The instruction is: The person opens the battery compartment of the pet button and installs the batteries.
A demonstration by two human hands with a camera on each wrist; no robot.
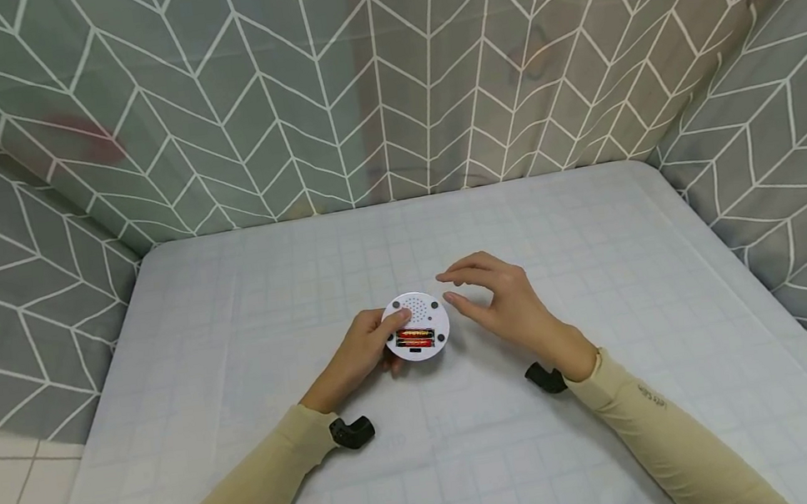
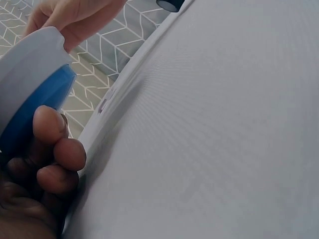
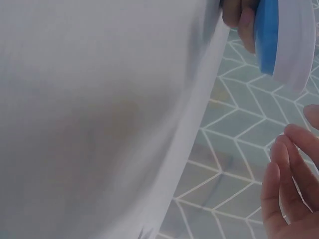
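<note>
My left hand [image 1: 367, 342] grips a round white device [image 1: 428, 309] by its left side, the thumb lying over its small speaker holes. Its underside faces up and shows several dark feet. Two red-and-black batteries [image 1: 415, 339] lie side by side in the uncovered compartment. From the side, the device has a white body [image 2: 30, 62] and a blue face [image 3: 266, 37] turned down towards the table. Curled fingers [image 2: 64, 152] of the left hand support it from below. My right hand [image 1: 503, 294] hovers just right of the device, thumb and fingers apart, holding nothing.
A white cloth with a faint grid covers the table [image 1: 287, 291]. Grey curtains [image 1: 352, 82] with a white zigzag pattern hang behind it and at both sides. Black wrist cameras [image 1: 353, 433] sit at both cuffs. Pale floor tiles [image 1: 6, 494] show at the lower left.
</note>
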